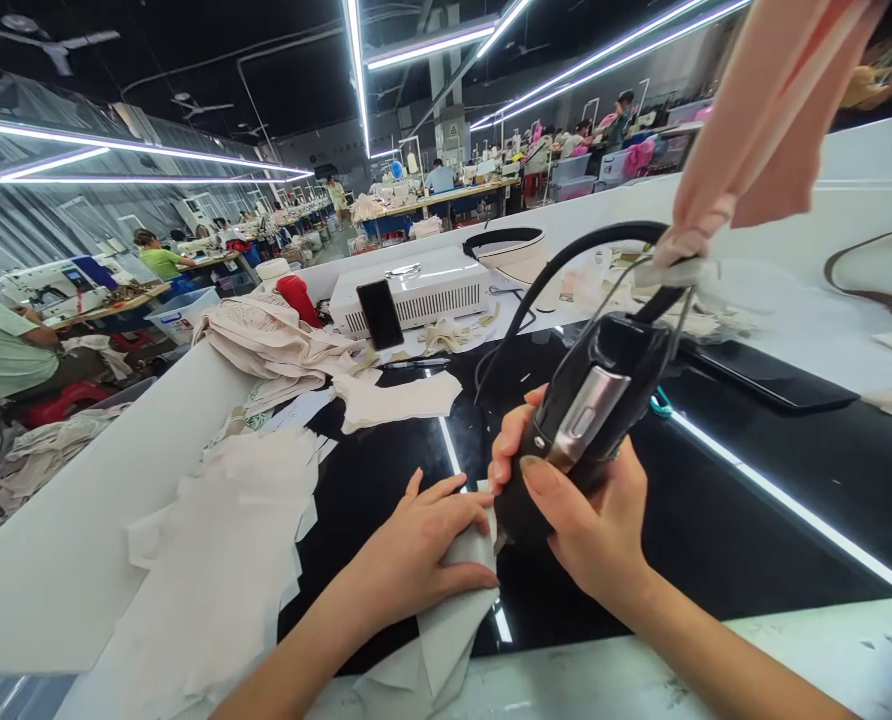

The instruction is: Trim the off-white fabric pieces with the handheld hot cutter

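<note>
The person's right hand (592, 525) is wrapping its grip around a black handheld tool (581, 420), fingers curled tight on the body and the thumb lying along its near side beside a silver panel; the tool is tilting down to the left, its tip meeting a small pale fabric piece (465, 600) at the near edge of the worktop (716, 520). The left hand (423, 550) is lying flat on that fabric piece, fingers pressed together and stretched toward the tool's tip, pinning the cloth to the glossy black surface rather than pinching it. A thick black cable (566, 265) is arching up from the far end of the tool and curving down to the left. A loose heap of white cut pieces (221, 560) is spreading over the near left of the worktop, and a bundle of cream cloth (273, 345) is sitting farther back on the left. Beyond the cloth, a dark phone (380, 313) is leaning against a white box-shaped machine (423, 290), with a red object (298, 298) just left of them. Pink fabric (768, 120) is hanging at the upper right. Other people are sitting at sewing benches in the far background.
</note>
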Demonstrator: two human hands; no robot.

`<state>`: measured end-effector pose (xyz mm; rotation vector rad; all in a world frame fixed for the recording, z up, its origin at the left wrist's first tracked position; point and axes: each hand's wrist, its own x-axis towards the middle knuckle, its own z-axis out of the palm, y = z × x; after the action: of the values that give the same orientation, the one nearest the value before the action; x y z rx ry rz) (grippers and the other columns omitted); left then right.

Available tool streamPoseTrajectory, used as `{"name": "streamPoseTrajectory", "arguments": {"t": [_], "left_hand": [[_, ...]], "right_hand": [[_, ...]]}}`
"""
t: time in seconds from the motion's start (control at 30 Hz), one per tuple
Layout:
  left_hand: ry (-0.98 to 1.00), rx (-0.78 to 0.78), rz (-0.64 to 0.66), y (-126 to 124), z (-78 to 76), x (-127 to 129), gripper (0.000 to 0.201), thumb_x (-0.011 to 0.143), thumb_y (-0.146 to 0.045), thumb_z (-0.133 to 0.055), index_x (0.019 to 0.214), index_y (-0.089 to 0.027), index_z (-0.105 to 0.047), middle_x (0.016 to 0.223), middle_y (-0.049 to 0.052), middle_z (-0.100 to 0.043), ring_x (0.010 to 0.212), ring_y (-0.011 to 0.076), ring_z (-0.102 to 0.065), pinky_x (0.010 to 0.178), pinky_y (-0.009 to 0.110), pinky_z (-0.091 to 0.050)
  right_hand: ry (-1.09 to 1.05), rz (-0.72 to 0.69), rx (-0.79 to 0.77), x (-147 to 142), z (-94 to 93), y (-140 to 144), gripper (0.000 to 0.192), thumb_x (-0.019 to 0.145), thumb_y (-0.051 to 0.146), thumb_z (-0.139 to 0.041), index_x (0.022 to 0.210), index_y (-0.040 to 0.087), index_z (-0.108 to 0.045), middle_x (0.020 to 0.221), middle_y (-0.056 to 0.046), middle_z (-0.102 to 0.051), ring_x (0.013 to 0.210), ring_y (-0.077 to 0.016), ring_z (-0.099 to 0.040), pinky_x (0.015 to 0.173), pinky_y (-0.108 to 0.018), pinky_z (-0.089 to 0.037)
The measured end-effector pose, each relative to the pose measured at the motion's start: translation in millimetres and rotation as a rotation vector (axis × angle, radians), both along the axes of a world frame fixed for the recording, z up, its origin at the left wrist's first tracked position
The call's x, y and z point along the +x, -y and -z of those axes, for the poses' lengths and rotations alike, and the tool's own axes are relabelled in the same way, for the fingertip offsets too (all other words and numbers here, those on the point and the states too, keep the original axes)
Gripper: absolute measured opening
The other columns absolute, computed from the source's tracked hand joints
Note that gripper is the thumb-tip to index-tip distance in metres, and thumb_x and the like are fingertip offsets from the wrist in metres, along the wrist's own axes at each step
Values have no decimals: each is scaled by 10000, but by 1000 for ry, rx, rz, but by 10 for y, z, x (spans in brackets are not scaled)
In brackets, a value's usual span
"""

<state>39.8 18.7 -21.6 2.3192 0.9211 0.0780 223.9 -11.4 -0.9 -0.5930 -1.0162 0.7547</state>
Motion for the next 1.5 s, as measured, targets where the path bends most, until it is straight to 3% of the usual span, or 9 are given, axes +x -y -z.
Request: {"name": "streamPoseTrajectory", "arguments": {"t": [0.43, 0.67, 0.77, 0.83, 0.97, 1.1, 1.23, 1.4, 1.5], "left_hand": [[30, 17, 39, -28, 0, -12, 443, 924, -295, -990, 1258, -255, -702, 1680, 105, -607, 1708, 375, -375, 1332, 888, -51], [37, 104, 76, -17, 38, 5, 484, 928, -333, -986, 1305, -250, -694, 1613, 109, -649, 1682, 381, -416, 1332, 890, -143], [13, 273, 8, 49, 14, 35, 558, 865, -341, -1036, 1281, -207, -688, 1514, 126, -692, 1472, 347, -630, 1299, 695, -456], [-62, 433, -101, 137, 4, 52, 447, 884, -319, -1025, 1161, -190, -699, 1266, 83, -749, 1164, 287, -736, 1066, 493, -642], [-180, 630, -136, 375, 142, 80, 262, 1011, -209, -869, 901, -223, -632, 892, -18, -654, 794, 208, -670, 728, 329, -577], [-163, 686, -57, 519, 422, 155, 265, 1004, -192, -837, 883, -225, -604, 851, -15, -654, 752, 214, -677, 630, 321, -532], [-54, 711, 57, 450, 503, 190, 185, 1026, -46, -707, 975, -205, -629, 995, 19, -730, 869, 205, -728, 770, 310, -606], [117, 595, 196, 287, 354, 88, 227, 1095, -26, -591, 1082, -230, -690, 1186, 22, -802, 1179, 186, -767, 1188, 324, -547], [175, 507, 177, 227, 322, 39, 296, 1058, 22, -578, 1106, -238, -710, 1238, 19, -816, 1223, 187, -777, 1209, 319, -552]], "right_hand": [[5, -29, -18, -7, 24, 54, 233, 918, 278, -874, 1043, 284, -677, 882, 28, -733, 603, -136, -656, 560, -275, -613], [26, -25, -55, -11, 46, 71, 317, 936, 325, -884, 1154, 297, -656, 865, 23, -728, 603, -166, -690, 556, -311, -642], [8, -21, -43, 38, 19, 71, 307, 931, 335, -905, 1141, 302, -683, 882, 27, -730, 618, -155, -682, 556, -287, -633], [-4, -11, -30, 86, 0, 66, 318, 932, 358, -921, 1162, 308, -707, 895, 29, -730, 633, -150, -686, 566, -275, -638], [2, 33, -20, 183, -18, 42, 325, 926, 390, -943, 1159, 309, -731, 895, 29, -734, 649, -153, -693, 580, -276, -660], [29, 50, -18, 251, -27, 17, 317, 930, 386, -943, 1161, 303, -742, 871, 26, -729, 648, -156, -692, 581, -279, -663], [8, 69, -9, 293, -62, 0, 345, 895, 394, -967, 1141, 287, -750, 848, 18, -723, 642, -163, -689, 568, -283, -657], [5, 75, -45, 317, -107, 3, 331, 885, 370, -964, 1124, 291, -749, 836, 18, -707, 636, -164, -682, 563, -287, -650], [14, 75, -54, 323, -104, 21, 313, 895, 366, -952, 1119, 288, -748, 838, 13, -703, 645, -164, -676, 575, -289, -648]]}}
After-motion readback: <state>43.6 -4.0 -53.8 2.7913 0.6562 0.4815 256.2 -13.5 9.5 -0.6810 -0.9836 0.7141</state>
